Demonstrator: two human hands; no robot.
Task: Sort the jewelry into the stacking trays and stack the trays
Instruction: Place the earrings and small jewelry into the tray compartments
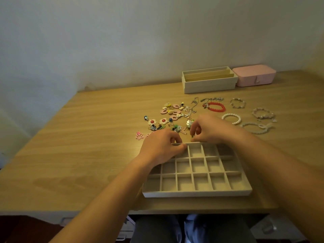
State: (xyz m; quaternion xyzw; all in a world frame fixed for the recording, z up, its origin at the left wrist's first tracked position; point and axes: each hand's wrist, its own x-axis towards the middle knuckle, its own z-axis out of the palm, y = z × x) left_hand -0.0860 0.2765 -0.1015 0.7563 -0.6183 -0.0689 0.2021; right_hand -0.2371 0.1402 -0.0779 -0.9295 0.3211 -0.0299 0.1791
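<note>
Beige felt lines the compartment tray (196, 183), which sits low and centre in the head view, on the wooden table (87, 137) near its front edge. Our left hand (161, 148) lies over the tray's far left corner, fingers curled over the far rim and thumb just inside it, gripping that rim; it hides the cells beneath. Our right hand (210, 128) sits just right of it at the same far rim, fingers bent, thumb and forefinger tips close together. A tiny dark speck shows at those tips, too small for us to say whether anything is pinched. Just beyond both hands lies the heap of earrings (171, 116), partly covered by our knuckles. Right of centre, the red bracelet (216, 106) and the pearl bracelet (231, 118) lie apart on the wood. At upper right stand the stacked trays (208, 79), with a pink box (254, 75) just beside them. Both forearms are cut off by the bottom edge.
</note>
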